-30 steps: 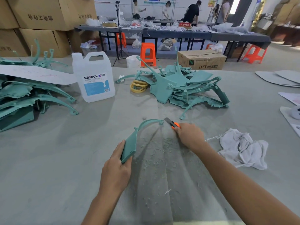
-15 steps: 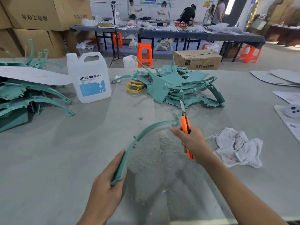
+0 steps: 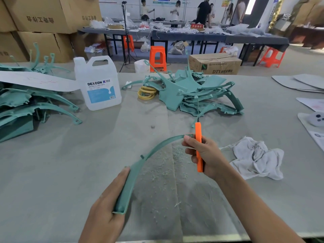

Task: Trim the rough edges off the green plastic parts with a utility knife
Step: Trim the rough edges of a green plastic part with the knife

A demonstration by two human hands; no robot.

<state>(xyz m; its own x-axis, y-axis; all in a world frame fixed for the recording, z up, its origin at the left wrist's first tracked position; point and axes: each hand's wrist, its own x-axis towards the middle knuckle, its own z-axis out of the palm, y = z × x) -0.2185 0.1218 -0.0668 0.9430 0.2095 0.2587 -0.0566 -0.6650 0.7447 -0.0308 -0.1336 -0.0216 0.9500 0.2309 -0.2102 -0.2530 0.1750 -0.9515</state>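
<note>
Jug [image 3: 100, 85] reads DEXCON, finer print too blurred; left hand [image 3: 105, 214] grips green part [image 3: 133, 174], right hand [image 3: 208, 155] orange knife [image 3: 198, 132].

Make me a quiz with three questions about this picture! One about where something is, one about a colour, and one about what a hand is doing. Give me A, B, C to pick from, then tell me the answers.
1. What is the left hand doing?
A. Waving in the air
B. Gripping the near end of the curved green part
C. Making an empty fist

2. What colour is the handle of the utility knife in the right hand?
A. Blue
B. Yellow
C. Orange

3. Where does the white rag lie?
A. To the right of the right hand
B. To the left of the left hand
C. Between the two hands

Answers:
1 B, as the thumb and fingers wrap the part's near end.
2 C, as a bright orange handle sticks out above and below the fist.
3 A, as the crumpled rag sits just beyond the right wrist.
</note>
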